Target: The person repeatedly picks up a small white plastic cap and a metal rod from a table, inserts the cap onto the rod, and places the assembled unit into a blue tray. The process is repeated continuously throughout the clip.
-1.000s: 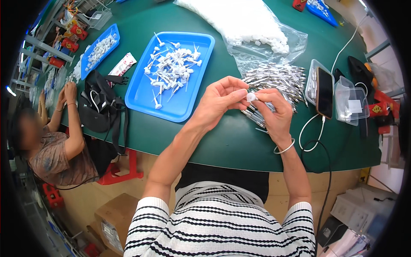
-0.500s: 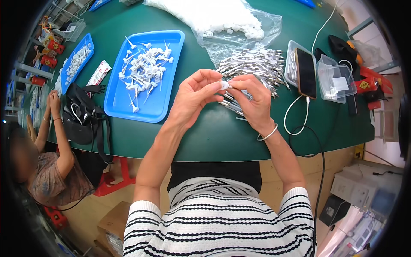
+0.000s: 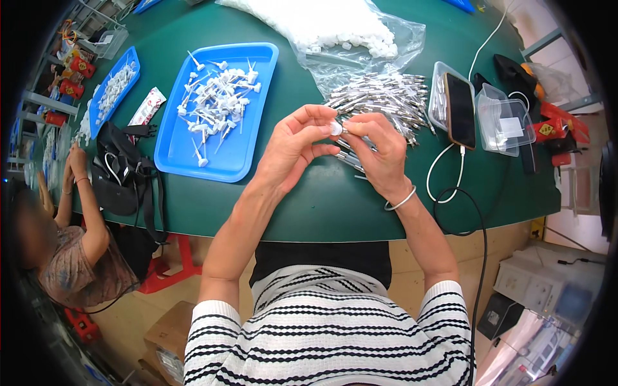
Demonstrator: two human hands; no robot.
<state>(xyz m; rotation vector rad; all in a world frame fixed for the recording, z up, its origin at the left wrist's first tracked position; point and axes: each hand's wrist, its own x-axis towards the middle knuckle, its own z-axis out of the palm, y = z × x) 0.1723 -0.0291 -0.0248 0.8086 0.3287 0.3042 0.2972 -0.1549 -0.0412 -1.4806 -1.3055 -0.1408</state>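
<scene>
Above the table my left hand is closed, pinching a small round white plastic cap between thumb and fingertips. My right hand meets it from the right, thumb and forefinger closed on a slim metal rod. Only a short silvery end of that rod shows beside the cap; the fingers hide the rest. Just beyond the hands lies a heap of slim metal rods. Left of them, a blue tray holds several white caps with thin stems.
A clear bag of white caps lies at the back. On the right are a phone with a white cable, and clear plastic boxes. A black bag sits left, near another person and a second blue tray.
Both hands stay almost in place, the cap turned slightly between the fingers. At the left, the other person's hands have shifted a little.
</scene>
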